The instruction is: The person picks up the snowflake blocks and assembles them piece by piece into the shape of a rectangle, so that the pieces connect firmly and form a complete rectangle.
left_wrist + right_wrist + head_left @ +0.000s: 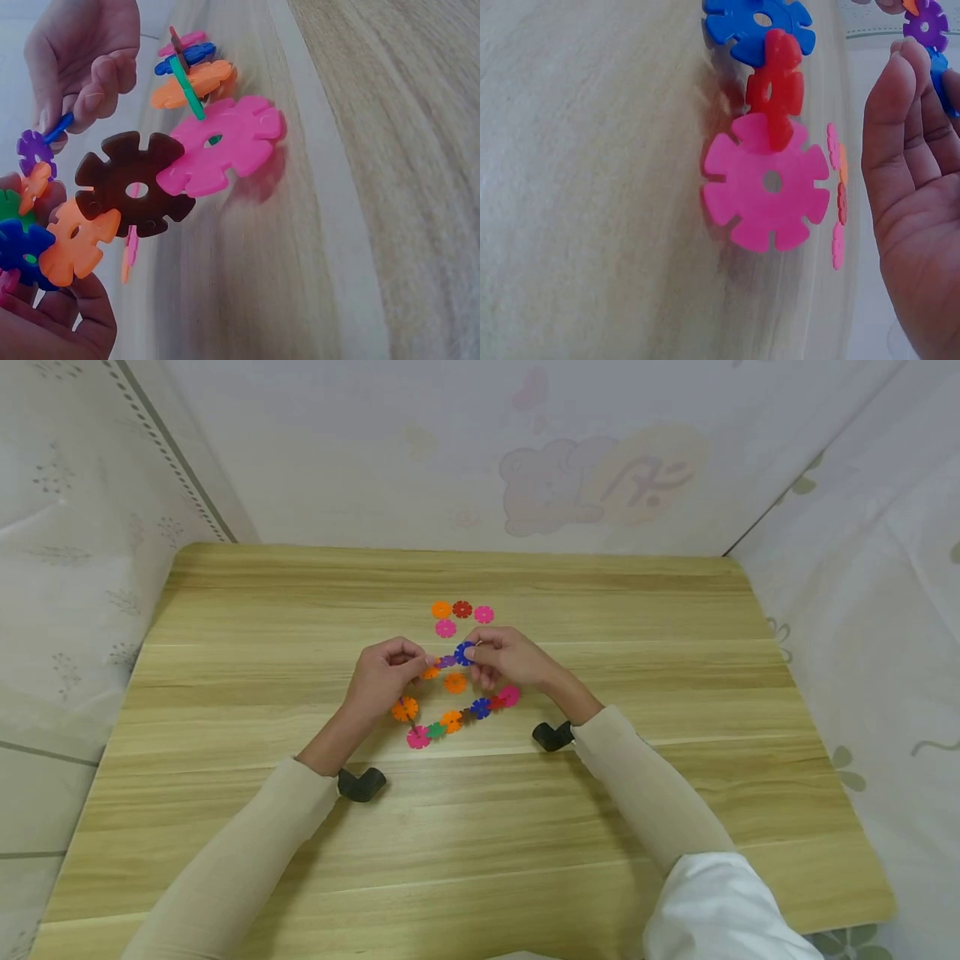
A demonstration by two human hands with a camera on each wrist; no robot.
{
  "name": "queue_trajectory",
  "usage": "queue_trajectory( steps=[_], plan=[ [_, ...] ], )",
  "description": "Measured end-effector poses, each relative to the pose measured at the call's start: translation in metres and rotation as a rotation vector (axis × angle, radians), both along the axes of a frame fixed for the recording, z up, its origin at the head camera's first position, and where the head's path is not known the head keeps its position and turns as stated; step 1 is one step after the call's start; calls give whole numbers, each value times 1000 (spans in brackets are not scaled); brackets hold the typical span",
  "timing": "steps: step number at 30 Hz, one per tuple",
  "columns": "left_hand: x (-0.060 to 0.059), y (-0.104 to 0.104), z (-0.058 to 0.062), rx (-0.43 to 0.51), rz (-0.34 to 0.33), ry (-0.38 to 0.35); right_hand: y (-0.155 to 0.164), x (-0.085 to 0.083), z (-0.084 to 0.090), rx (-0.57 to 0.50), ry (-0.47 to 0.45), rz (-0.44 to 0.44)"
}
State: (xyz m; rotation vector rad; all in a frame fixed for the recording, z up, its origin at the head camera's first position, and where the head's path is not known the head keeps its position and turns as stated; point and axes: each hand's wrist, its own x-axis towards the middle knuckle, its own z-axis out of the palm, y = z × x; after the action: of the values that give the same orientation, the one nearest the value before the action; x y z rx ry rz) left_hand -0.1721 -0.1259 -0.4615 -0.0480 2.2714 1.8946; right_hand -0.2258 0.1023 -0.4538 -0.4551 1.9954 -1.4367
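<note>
A chain of flower-shaped interlocking plastic discs runs between my hands and loops back over the table. My left hand (378, 678) grips the chain near an orange disc (430, 672); its fingers curl behind green, blue and orange discs in the left wrist view. Beyond them, a purple disc (36, 154) joins the blue disc (462, 653) at the chain's end. My right hand (516, 657) pinches that blue disc between thumb and fingers. The chain's other part passes a brown disc (135, 186) and a pink disc (229, 142), ending at another pink disc (769, 199) slotted to a red one (776, 86).
Loose discs lie behind the hands: orange (442, 610), red (462, 609) and two pink (483, 614). Another orange disc (454, 682) lies inside the chain's loop. Black devices (362, 785) sit at both wrists. The wooden table (420, 877) backs onto a patterned cloth wall (360, 460).
</note>
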Motion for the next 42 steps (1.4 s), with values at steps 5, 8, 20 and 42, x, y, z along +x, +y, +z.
queue_trajectory(
  steps=[5,8,20,42],
  plan=[
    [0,1,1,-5,5,16,-2,1,2,-12,2,14],
    [0,2,1,3,16,22,-3,1,3,-19,6,25],
    [-1,8,-2,25,13,54,-1,-2,3,16,15,75],
    [0,-7,-5,19,-46,-30,6,-11,-1,15,-39,33]
  ],
)
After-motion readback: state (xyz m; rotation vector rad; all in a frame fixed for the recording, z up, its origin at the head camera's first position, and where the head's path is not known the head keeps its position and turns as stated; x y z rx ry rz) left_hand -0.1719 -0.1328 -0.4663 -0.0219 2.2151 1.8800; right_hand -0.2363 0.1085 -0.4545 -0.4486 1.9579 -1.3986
